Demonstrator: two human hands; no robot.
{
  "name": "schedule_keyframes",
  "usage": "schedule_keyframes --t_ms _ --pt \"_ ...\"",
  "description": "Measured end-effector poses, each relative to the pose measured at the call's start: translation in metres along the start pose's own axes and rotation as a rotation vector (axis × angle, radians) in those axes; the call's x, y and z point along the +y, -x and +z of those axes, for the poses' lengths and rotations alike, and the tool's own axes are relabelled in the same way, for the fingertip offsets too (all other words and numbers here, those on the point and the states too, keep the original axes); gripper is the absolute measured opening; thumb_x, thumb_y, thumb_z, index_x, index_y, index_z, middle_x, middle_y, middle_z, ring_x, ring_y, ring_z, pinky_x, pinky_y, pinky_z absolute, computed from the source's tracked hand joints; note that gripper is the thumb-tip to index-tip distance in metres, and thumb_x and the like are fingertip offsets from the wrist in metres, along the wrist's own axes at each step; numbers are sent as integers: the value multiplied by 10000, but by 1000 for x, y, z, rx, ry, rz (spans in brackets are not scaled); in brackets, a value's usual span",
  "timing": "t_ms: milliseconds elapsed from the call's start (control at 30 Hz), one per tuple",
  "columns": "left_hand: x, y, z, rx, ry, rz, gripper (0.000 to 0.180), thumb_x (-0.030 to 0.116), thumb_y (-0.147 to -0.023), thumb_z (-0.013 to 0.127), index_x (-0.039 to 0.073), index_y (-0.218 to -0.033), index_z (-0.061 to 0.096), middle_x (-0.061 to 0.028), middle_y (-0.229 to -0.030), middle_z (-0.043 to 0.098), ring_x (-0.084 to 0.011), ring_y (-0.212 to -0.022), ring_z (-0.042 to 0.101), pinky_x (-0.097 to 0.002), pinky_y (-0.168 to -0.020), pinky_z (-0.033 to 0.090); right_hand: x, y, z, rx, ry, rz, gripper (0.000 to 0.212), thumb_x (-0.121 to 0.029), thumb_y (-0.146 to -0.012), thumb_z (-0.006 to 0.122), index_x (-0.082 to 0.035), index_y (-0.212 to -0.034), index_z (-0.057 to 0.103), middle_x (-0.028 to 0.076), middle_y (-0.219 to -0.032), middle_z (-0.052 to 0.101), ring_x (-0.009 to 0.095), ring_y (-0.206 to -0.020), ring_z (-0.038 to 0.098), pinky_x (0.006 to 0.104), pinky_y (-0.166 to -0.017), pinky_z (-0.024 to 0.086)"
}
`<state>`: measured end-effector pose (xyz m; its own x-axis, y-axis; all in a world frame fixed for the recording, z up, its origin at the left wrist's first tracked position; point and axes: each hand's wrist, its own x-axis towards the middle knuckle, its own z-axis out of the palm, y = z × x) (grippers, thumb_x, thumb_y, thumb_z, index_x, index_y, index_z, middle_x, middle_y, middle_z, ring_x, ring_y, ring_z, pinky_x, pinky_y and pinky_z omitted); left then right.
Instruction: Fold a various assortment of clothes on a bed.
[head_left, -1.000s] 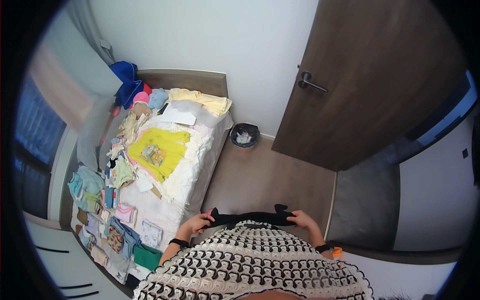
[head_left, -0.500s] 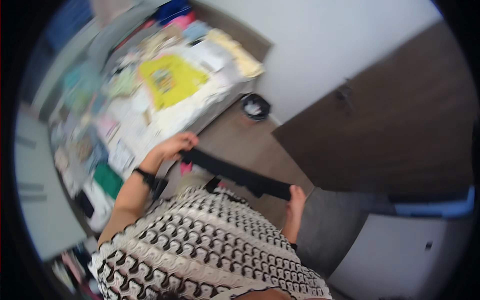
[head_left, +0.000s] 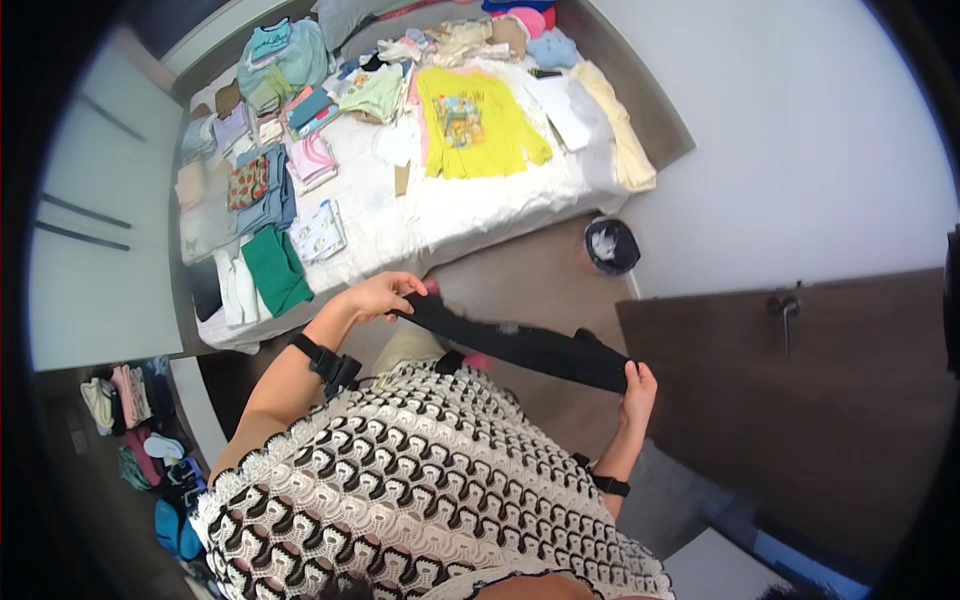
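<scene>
A black garment [head_left: 515, 345] hangs stretched between my hands in front of my body, seen from above as a long dark band with a small pale mark. Its exact kind cannot be made out. My left hand [head_left: 385, 297] pinches one end, with a black strap and small device at the wrist. At the other end, my right hand [head_left: 637, 388] grips the cloth with thumb and fingers; a black band circles that wrist. A small dark piece sticks up from the far edge near my right hand. The lower part of the garment is mostly hidden.
Ahead stands a bed [head_left: 450, 215] with a yellow long-sleeved top [head_left: 475, 120], a green folded cloth [head_left: 275, 272] and folded clothes. A black waste bin [head_left: 612, 246] sits by its corner. A dark door [head_left: 760, 350] is right, a pale wardrobe [head_left: 105, 240] left, with clothes on shelves below.
My view has turned left, so bed, bin and door appear further right and the wardrobe shows more. Both hands still hold the black garment stretched out.
</scene>
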<state>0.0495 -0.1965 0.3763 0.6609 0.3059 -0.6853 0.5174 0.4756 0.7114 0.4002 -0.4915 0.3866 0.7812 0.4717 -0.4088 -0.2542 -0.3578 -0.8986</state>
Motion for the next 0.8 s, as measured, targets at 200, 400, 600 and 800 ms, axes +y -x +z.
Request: schedule_keyframes --t_ms 200,400,600,800 --pt "34 -10 -49 56 361 194 261 -68 -741 519 44 -974 561 -38 -880 579 -74 -628 511 -177 -467 402 -69 -32 55 34 37 -57 82 -139 -836 575 -65 -818 543 -65 -633 475 11 -482 385 178 -382 253" --pt "35 19 -126 125 590 326 210 -90 -738 450 -5 -881 579 -63 -816 591 -107 -741 560 -246 -624 484 -164 -61 154 -158 162 -127 99 -160 -837 566 -71 -795 555 -38 -652 510 23 -512 424 184 -385 279" --pt "5 46 -183 573 274 653 412 -167 -592 465 -31 -972 552 -38 -942 548 -104 -924 493 -193 -795 365 -200 -129 304 -436 207 -290 98 -138 -815 567 -44 -841 580 -20 -673 535 49 -544 472 185 -432 325" --pt "-15 104 -169 1195 -273 608 167 -75 -654 548 6 -796 583 -59 -796 559 -135 -682 496 -221 -577 369 -256 -141 465 -906 554 -508 171 -179 -804 573 -10 -809 591 -9 -638 524 64 -512 449 201 -447 343"
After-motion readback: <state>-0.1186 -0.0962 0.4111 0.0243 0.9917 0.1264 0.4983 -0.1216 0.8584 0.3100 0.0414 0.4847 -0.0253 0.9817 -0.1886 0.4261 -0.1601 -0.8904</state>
